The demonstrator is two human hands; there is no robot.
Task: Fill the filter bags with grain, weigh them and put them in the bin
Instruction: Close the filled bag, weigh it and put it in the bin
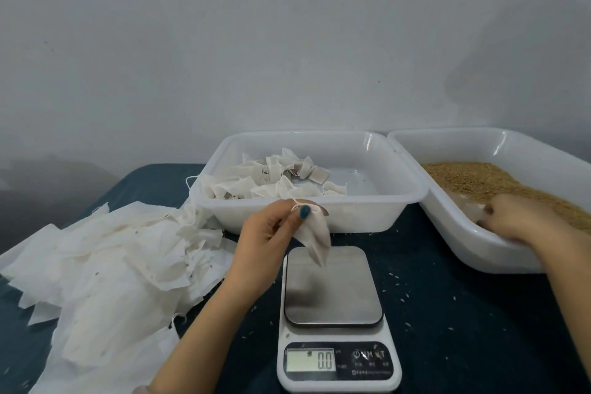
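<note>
Pinching a filter bag point(315, 238) by its top, the left hand point(271, 230) hung over the far edge of the scale point(335, 329). Head view: thumb and fingertips were curled on the bag's mouth, with a bit of string showing at the fingers. The bag dangled, blurred, above the steel platform; contact could not be judged. The display point(324, 360) read 0.0.

The right hand point(518, 217) lay knuckles-up inside the near-left corner of the white tray point(479, 243), at the edge of the grain point(479, 179). Its fingers were tucked down and blurred; whether they grasped grain could not be told.

The white bin point(361, 211) stood just behind the scale, touching the tray's rim, with filled bags point(271, 179) heaped in its left half. A loose pile of flat bags point(112, 265) lay left of the scale on the dark blue cloth point(447, 313). Stray grains point(396, 278) were scattered on the cloth to the right of the scale.
</note>
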